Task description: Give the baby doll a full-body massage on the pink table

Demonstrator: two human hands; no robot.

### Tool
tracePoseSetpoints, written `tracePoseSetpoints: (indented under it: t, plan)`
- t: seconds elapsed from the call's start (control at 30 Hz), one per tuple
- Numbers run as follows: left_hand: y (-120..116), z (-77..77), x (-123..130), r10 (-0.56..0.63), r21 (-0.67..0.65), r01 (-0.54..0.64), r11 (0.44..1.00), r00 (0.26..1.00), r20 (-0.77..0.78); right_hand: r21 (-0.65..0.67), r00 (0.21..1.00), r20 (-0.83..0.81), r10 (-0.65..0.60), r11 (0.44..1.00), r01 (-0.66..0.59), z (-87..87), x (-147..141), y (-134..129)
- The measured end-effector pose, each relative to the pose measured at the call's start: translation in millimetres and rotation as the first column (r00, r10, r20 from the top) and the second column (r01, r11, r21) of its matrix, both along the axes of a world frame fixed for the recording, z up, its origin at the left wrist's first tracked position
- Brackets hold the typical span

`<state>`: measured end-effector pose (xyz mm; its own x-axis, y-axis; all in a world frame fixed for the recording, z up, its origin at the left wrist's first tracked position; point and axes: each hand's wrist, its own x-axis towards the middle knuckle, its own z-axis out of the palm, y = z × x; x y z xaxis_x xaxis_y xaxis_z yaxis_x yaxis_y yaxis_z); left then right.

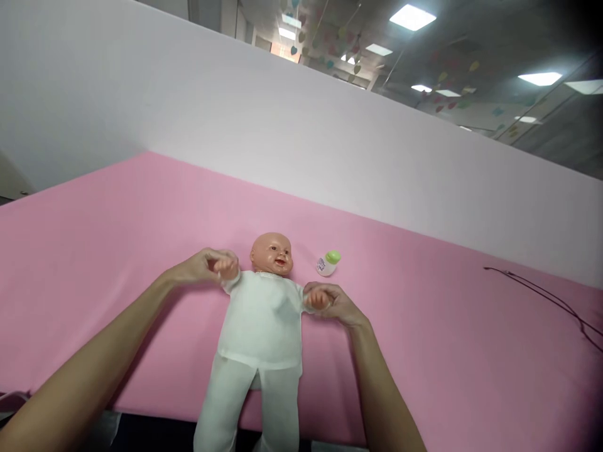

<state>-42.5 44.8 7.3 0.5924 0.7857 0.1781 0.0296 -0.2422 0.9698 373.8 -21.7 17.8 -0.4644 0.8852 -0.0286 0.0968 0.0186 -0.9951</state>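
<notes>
Doll: the baby doll (262,314) in white clothes lies face up on the pink sheet (424,351) — its legs hang over the near edge.
Left hand: your left hand (202,267) is closed around the doll's raised fist.
Right hand: your right hand (332,304) grips the doll's other fist.
Nearby: a small green-capped bottle (328,263) lies just beside the doll's head — a dark cord (546,295) trails well apart.

Pink-covered table (424,326). On it lie a baby doll (264,314), a small green-capped bottle (328,263), and a dark cord (551,298).
</notes>
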Motion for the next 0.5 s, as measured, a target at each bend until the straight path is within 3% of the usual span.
tracePoseSetpoints:
  t: [0.1,0.2,0.27,0.33,0.43,0.5]
  plan:
    - [-9,12.1,-6,-0.261,0.001,0.264,0.964,0.953,-0.156,0.049,0.937,0.195,0.291,0.951,-0.305,4.4,5,-2]
    - [-17,17.8,-6,-0.318,-0.009,0.329,0.944,0.907,-0.276,0.057,0.900,0.286,0.329,0.932,-0.359,6.2,3,-3]
    - [-19,16.8,-3,-0.283,-0.004,0.292,0.956,0.923,-0.260,0.074,0.939,0.251,0.236,0.962,-0.262,3.6,-2,-2]
    - [-18,12.6,3,-0.179,-0.029,0.177,0.984,0.970,-0.163,0.075,0.989,0.141,0.035,0.996,-0.046,-2.1,-9,0]
    - [-16,3.0,16,0.116,-0.124,-0.116,0.985,0.993,-0.003,0.018,0.957,-0.048,-0.288,0.957,0.289,-13.0,-25,4]
    - [-17,-3.3,26,0.300,-0.164,-0.291,0.943,0.953,0.034,-0.003,0.923,-0.072,-0.378,0.926,0.379,-18.7,-36,5]
